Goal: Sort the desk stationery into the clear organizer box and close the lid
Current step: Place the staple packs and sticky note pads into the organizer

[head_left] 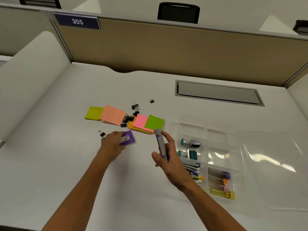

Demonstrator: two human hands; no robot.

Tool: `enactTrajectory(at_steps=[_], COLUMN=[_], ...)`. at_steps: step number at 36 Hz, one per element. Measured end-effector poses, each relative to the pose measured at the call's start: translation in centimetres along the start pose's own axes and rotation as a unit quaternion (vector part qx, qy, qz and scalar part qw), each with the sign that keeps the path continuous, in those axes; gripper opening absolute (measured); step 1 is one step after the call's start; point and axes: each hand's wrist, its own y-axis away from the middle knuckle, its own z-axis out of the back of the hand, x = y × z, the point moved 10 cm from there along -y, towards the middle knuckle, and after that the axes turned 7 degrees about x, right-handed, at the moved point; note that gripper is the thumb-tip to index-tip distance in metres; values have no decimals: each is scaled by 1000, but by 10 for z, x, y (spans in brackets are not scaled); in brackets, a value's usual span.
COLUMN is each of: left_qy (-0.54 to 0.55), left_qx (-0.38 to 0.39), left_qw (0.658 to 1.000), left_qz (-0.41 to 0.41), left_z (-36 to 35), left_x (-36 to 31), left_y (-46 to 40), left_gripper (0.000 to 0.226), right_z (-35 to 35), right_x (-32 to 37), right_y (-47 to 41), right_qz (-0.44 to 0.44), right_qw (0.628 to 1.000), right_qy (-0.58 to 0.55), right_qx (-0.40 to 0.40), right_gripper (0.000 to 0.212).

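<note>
Clear organizer box [221, 124] sits open on the white bench [50, 172], right of centre; its lid [275, 172] lies flat beside it on the right. Compartments on the box's left side hold two teal-handled stamps [191, 144] and, nearer the person, staplers [193, 167]. Near right compartment holds tubes with purple, orange and yellow caps [221, 184].

Right hand [168, 162] is raised just left of the box, fingers and thumb curled round a grey-and-purple stapler [160, 142], held on end. Left hand [111, 142] rests on the bench, fingers gripping a small purple box [129, 139] that lies flat. Hands apart, each on its own item.

Beyond the hands: sticky-note pads in a loose row, yellow-green [93, 113], salmon [112, 115], pink over orange [140, 123], green [154, 122]. Black binder clips [128, 118] cluster between the pads; single clips lie near the left hand [102, 133] and farther back [151, 100].

Cubicle partition behind carries a blue sign, "305" [77, 22].
</note>
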Motion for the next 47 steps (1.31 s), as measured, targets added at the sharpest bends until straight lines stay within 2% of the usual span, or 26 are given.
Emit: enactTrajectory(at_steps=[5,8,11,13,19,24,28,31,35,39,43,47], left_qy=[17,138,299,375,475,538,581,626,668,670,669,674], left_qx=[-13,-23,-32,-29,-2,2,10,28,33,38,39,39], left_qw=[999,990,954,927,879,843,813,778,743,741,742,738], left_qz=[-25,-9,0,-12,-37,-28,-30,-28,-21,-22,-27,-22], left_z=[0,-2,-4,-6,-18,-29,-30,-30,-30,-30,-30,-31], left_x=[-8,-5,-11,-22,-50,-59,-62,-65,-68,-68,-71,-72], left_y=[10,19,35,48,74,82,84,86,90,92,92,92], left_gripper=[73,80,82,79,51,66,63,59,54,55,55,55], right_z=[5,7,10,12,13,10,8,8,14,21,32,51], right_x=[-3,-10,-17,-19,-26,-27,-30,-33,-37,-29,-25,-16], right_y=[1,4,9,13,18,20,21,23,23,23,28,29], right_qz=[-9,-24,-45,-53,-73,-88,-93,-98,-113,-91,-85,-67], right_qw=[1000,997,986,974,952,947,938,938,956,994,994,986], right_qy=[-21,-72,-163,-218,-296,-310,-335,-332,-271,-63,54,135], right_qx=[-12,-11,-14,-12,-7,-10,-4,-7,-24,-10,-39,-76], right_gripper=[63,58,83,89,75,64,61,59,63,68,83,78])
